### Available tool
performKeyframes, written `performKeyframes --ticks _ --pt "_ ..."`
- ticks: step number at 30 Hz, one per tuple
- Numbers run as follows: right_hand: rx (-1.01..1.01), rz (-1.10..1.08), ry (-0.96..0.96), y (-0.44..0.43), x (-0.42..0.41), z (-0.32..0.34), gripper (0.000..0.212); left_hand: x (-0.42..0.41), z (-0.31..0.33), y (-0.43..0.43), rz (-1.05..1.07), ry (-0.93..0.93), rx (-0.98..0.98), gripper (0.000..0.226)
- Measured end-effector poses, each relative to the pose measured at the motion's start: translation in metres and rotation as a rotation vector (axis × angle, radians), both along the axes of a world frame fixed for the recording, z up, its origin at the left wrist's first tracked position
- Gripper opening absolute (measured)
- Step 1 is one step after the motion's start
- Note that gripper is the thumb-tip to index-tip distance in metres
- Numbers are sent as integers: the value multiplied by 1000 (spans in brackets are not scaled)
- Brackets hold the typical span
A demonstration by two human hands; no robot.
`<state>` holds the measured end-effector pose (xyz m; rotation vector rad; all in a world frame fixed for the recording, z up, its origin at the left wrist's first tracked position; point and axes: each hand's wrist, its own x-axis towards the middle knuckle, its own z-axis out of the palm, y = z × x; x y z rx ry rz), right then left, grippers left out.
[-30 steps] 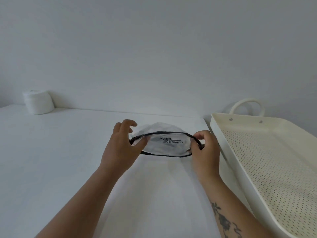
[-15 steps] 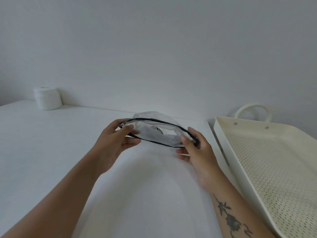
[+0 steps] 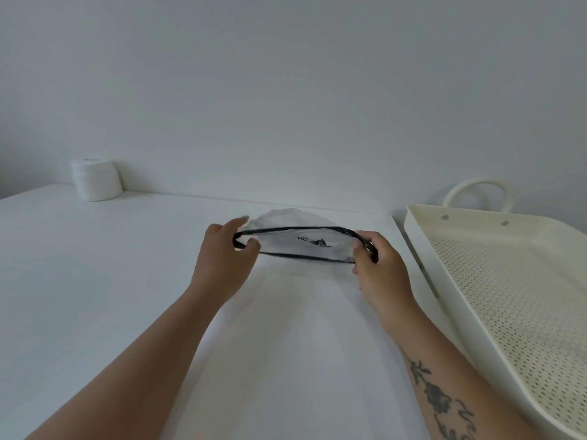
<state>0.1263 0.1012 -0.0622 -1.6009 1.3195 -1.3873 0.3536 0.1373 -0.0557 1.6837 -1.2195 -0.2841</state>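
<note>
A clear plastic pouch (image 3: 295, 242) with a black zipper rim and a small dark print is held open over the white table (image 3: 95, 281). My left hand (image 3: 224, 258) pinches the left end of the rim between thumb and fingers. My right hand (image 3: 378, 271) grips the right end of the rim. The pouch mouth is stretched wide between the two hands and faces me. Its rounded far side bulges up behind the rim.
A cream perforated tray (image 3: 495, 281) with a loop handle (image 3: 479, 192) lies at the right, close beside my right hand. A white roll of paper (image 3: 97, 179) stands at the back left against the wall.
The pouch went from tilted to level, and both hands pulled its rim wider apart. My right hand shifted its hold at the right end.
</note>
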Motion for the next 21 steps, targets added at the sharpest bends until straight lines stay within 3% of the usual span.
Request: performKeyframes --ticks 3,7,12,21 --pt "105 111 -70 3 2 4 35 -1 2 3 -31 -214 -48 59" --pt "91 122 -27 7 4 5 38 -3 0 5 -42 -542 -100 45" --pt "128 117 -80 6 3 8 35 -7 3 7 -139 -627 -106 58" --pt "208 378 -86 13 5 12 18 -28 7 10 -266 -632 -246 32"
